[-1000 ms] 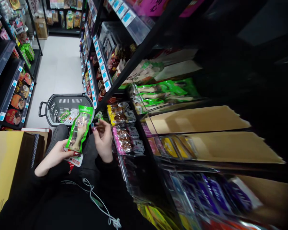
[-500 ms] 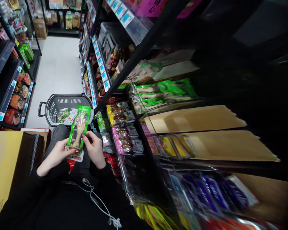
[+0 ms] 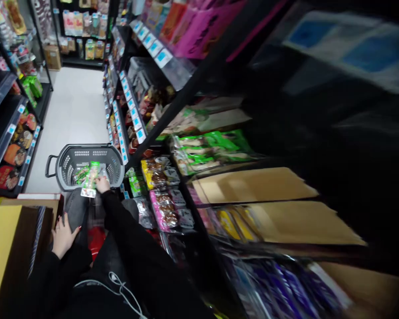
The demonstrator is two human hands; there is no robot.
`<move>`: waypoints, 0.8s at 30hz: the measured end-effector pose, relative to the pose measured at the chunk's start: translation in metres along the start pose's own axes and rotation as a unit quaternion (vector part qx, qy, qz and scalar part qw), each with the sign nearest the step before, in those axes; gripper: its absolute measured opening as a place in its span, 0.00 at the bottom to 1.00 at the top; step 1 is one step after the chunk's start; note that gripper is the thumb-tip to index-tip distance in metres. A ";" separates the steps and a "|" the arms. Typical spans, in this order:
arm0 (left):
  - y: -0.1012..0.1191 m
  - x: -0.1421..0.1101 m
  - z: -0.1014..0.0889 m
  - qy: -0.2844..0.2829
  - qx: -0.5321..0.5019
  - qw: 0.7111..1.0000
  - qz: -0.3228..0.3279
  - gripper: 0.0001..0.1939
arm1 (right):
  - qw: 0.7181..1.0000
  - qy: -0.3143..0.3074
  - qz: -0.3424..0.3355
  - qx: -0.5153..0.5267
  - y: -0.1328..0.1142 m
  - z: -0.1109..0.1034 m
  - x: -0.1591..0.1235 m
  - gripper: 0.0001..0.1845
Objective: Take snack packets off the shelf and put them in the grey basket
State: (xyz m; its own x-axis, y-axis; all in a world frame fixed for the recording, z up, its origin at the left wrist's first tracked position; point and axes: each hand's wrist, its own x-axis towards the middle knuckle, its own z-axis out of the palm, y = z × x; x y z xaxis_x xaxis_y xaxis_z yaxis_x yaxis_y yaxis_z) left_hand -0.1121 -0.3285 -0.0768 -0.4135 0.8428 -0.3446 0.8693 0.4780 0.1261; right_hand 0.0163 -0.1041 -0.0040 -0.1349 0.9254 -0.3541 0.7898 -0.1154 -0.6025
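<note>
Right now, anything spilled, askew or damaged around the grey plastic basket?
No spill or damage stands out around the grey plastic basket. Only a thin white cable looks untidy, looped over black clothing. The green-and-clear plastic packet at the right hand is too blurred to check for tears.

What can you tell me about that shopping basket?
The shopping basket is dark grey and looks like plastic: an open-topped, rounded oblong with slotted walls and a looped handle jutting out at the picture's left. It stands upright in the aisle, just beyond the person's knees. Small packets lie inside, and the right hand holds a green-edged pouch over its near side. Its underside is hidden.
</note>
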 end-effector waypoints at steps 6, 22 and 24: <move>-0.010 0.024 0.009 0.064 -0.067 0.995 0.030 0.45 | 1.000 0.015 0.008 -0.023 -0.002 -0.020 0.028 0.13; 0.455 0.115 -0.272 0.062 -0.094 0.800 0.589 0.26 | 0.962 0.140 0.197 -0.126 0.158 0.060 -0.089 0.44; 0.499 0.122 -0.267 0.030 -0.048 0.818 0.573 0.31 | 0.960 0.159 0.197 -0.120 0.161 0.061 -0.089 0.42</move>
State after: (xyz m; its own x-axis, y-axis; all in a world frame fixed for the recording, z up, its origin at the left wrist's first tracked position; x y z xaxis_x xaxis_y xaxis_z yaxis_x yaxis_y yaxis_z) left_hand 0.1992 0.0788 0.1929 0.6415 0.7609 0.0977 0.6716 -0.6186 0.4079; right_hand 0.1190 -0.2270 -0.1129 0.3615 0.8952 -0.2607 0.8624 -0.4273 -0.2713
